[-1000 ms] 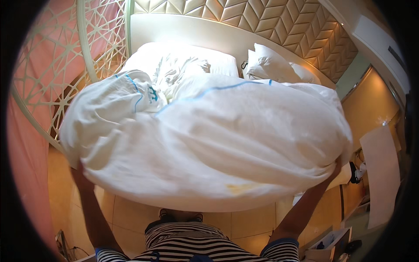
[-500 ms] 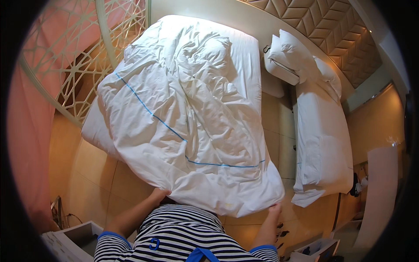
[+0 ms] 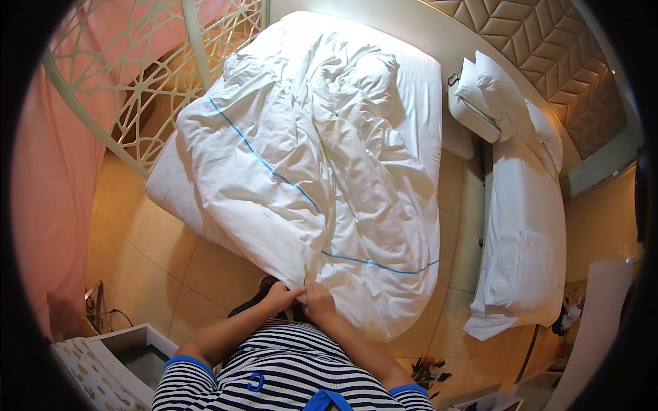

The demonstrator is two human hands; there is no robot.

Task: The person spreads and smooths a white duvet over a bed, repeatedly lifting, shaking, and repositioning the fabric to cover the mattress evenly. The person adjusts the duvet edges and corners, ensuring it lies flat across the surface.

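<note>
Okay, taking the bed as my anchor and sweeping across from the left: a pink curtain hangs well left of the bed, and a white lattice screen stands between curtain and bed. Below that, near the bed's foot corner, I see an open white drawer unit. Now the white duvet with its thin blue line lies rumpled over the bed, its near corner hanging off the foot end toward me. My left hand is pinching that corner's edge, fingers closed on the fabric. My right hand sits just beside it, touching, also clenched on the duvet's hem. Right of the bed, a pile of white pillows rests at the head of a second white bed.
</note>
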